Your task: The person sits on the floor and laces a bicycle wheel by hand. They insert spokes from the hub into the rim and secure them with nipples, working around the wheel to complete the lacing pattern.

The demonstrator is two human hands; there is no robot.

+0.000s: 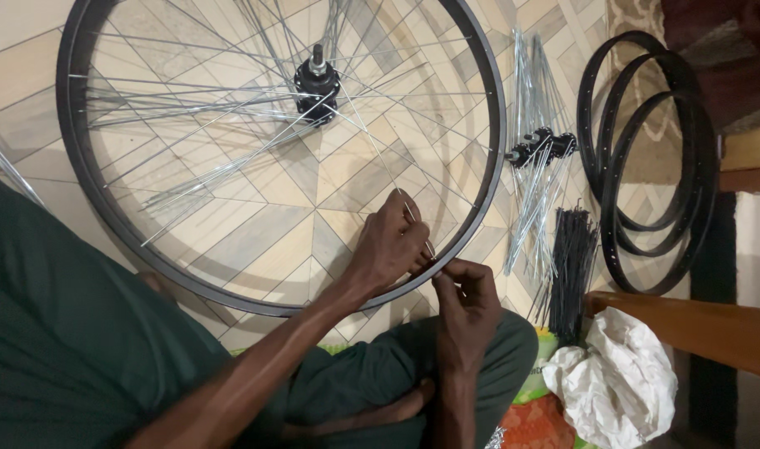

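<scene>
With my left hand (390, 243) pinching 1 spoke (378, 150) and my right hand (467, 293) closed at the near rim (479, 108), I should seat its end squarely.

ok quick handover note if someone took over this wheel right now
Left hand: pinching a silver spoke just inside the rim.
Right hand: fingertips at the rim where that spoke meets it.
Wheel lies flat on the floor, hub in the middle.
Done: many spokes fitted to the hub, several not yet reaching the rim.
Left: those loose spokes. Spare spokes and bare rims lie to the right.
</scene>
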